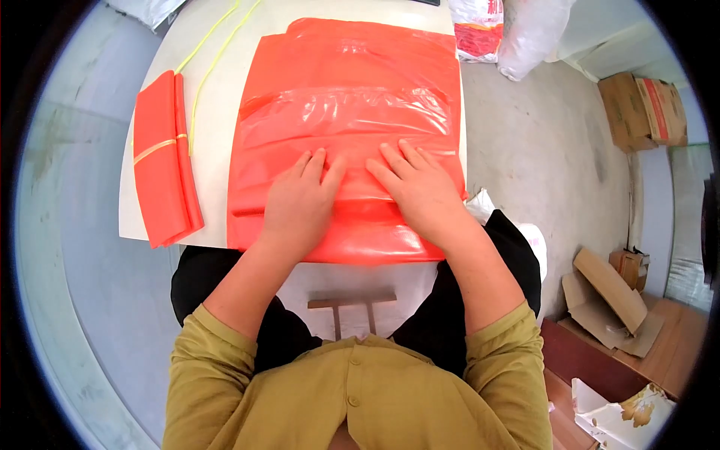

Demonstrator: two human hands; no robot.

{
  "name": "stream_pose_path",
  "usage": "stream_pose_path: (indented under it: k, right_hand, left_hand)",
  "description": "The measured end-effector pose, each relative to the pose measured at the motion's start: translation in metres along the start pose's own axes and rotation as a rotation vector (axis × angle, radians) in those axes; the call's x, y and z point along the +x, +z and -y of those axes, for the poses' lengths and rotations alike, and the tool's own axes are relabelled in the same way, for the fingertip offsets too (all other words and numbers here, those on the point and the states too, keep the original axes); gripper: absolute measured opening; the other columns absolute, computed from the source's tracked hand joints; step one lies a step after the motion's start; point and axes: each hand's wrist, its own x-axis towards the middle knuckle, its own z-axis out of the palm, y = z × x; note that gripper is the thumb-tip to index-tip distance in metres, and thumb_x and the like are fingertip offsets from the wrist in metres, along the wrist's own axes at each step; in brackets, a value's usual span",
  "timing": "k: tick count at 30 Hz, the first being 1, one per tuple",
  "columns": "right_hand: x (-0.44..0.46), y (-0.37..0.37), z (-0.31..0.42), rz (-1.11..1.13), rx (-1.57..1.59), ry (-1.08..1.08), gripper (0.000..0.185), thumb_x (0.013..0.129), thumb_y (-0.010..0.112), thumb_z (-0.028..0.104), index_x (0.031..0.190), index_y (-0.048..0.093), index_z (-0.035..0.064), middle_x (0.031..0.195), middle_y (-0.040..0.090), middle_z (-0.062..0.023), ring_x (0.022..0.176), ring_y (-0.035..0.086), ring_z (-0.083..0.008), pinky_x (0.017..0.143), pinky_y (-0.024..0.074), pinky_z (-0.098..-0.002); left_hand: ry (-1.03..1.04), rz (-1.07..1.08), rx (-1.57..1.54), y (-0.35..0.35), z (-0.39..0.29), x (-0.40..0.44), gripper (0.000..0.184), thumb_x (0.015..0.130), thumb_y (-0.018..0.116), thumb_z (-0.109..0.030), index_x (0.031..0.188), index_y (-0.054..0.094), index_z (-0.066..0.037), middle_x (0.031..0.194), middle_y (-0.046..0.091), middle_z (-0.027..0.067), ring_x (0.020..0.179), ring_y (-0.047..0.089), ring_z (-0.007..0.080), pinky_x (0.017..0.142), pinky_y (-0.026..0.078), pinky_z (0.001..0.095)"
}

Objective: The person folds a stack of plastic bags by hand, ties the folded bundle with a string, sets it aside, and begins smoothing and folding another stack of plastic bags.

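A wide stack of red plastic bags lies flat on the white table, its near end reaching over the front edge. My left hand rests palm down on the left part of the red plastic, fingers pointing away from me. To its right, my right hand presses on the same sheet with fingers stretched out and somewhat spread. Neither hand grips anything. Creases and shiny folds run across the plastic. Left of it lie folded red bundles tied with a yellowish band.
Yellow-green cords run along the table's left side. White sacks stand behind the table at the right. Cardboard boxes sit against the right wall, and an opened carton lies on brown boards lower right.
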Motion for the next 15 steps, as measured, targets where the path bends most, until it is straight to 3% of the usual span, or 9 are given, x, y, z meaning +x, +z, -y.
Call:
stream_pose_path:
  k: [6,9,12,15]
  right_hand:
    - [-0.004,-0.006,-0.003,-0.067,0.02,-0.036,0.055,0.089,0.063,0.001,0.144,0.06,0.0092,0.153,0.055,-0.0171,0.145,0.048,-0.0391,0.118,0.0429,-0.0481]
    - [-0.011,-0.026,-0.013,0.009,0.005,0.02,0.059,0.086,0.067,0.002,0.144,0.059,0.0095,0.152,0.056,-0.0156,0.144,0.049,-0.0386,0.116,0.0443,-0.048]
    - [-0.025,-0.044,-0.027,-0.045,0.066,0.09,0.065,0.082,0.072,0.001,0.145,0.058,0.0101,0.153,0.056,-0.0139,0.144,0.049,-0.0371,0.116,0.0444,-0.0468]
    - [-0.034,-0.058,-0.029,-0.11,0.231,0.308,0.068,0.081,0.077,0.006,0.146,0.056,0.0096,0.151,0.055,-0.0153,0.137,0.055,-0.0365,0.11,0.05,-0.0443]
  left_hand:
    - [0.006,0.039,0.055,0.0,0.0,0.0,0.061,0.087,0.062,-0.001,0.145,0.063,-0.018,0.142,0.065,0.0204,0.124,0.067,0.0373,0.098,0.058,0.0457]
    - [-0.017,0.033,0.037,-0.003,0.002,0.002,0.059,0.087,0.061,0.002,0.142,0.066,-0.018,0.141,0.067,0.0175,0.116,0.071,0.0362,0.093,0.059,0.0452]
    - [-0.049,0.027,0.0,-0.01,0.004,0.005,0.06,0.085,0.06,0.004,0.141,0.067,-0.019,0.135,0.071,0.0137,0.109,0.073,0.0342,0.089,0.06,0.0435]
    - [-0.099,0.03,-0.046,-0.02,0.004,0.009,0.063,0.083,0.06,0.006,0.14,0.068,-0.02,0.13,0.073,0.0109,0.103,0.073,0.0332,0.086,0.06,0.0426]
